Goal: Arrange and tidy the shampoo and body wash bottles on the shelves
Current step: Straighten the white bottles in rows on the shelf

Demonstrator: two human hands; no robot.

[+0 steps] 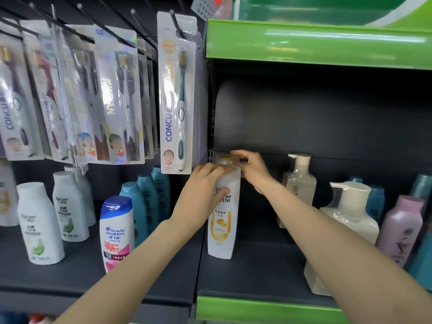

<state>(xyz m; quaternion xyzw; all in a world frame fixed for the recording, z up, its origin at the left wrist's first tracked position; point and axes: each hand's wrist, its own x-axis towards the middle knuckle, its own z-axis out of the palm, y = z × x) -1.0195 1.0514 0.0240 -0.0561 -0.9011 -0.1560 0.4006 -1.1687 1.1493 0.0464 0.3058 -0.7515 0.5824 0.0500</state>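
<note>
Left hand (201, 190) gripping white bottle (223, 220), dark shelf (257, 272), hanging toothbrushes (177, 94)

White bottle (223, 220) under my left hand (201, 192): "TENE" readable, start covered by my fingers. Blue-capped bottle (116, 232): "head & shoulders". Hanging toothbrush pack (176, 94): "CONCU", vertical, rest unreadable. Far-left pack (14, 101): "CONCU" too. Silver pack (114, 94): "KIN AN"-like vertical letters, blurred. Other labels too blurred.
</note>
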